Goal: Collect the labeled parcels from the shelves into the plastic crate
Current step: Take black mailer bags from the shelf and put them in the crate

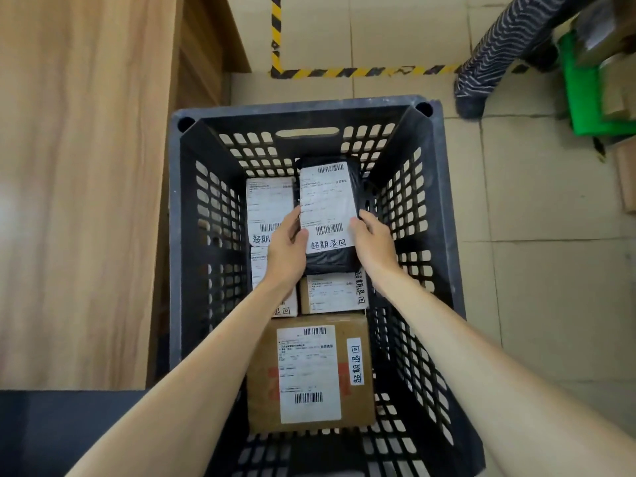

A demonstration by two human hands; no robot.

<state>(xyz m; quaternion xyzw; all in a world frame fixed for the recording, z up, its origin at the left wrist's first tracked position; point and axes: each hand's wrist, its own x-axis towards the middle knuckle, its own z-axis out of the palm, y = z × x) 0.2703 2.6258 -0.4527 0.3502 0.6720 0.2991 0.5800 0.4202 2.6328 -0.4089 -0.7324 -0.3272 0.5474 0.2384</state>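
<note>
At centre frame, inside the dark grey perforated plastic crate, both hands hold a black plastic-wrapped parcel lengthwise above the crate floor. Its upper face carries a white shipping label with a barcode at top and bottom and handwritten black characters along the lower edge; glossy black wrap shows around the label's border. The left hand grips the parcel's left side, thumb laid on the label, fingers curled beneath. The right hand clamps the right side in the same way. Whether the parcel rests on the items below or is held clear of them cannot be told.

Other contents: a white-labelled parcel just left of it, a small labelled carton below it, and a brown cardboard box toward the lower frame.

Surroundings: a wood-grain surface fills the left; yellow-and-black floor tape crosses the tiled floor at top.
</note>
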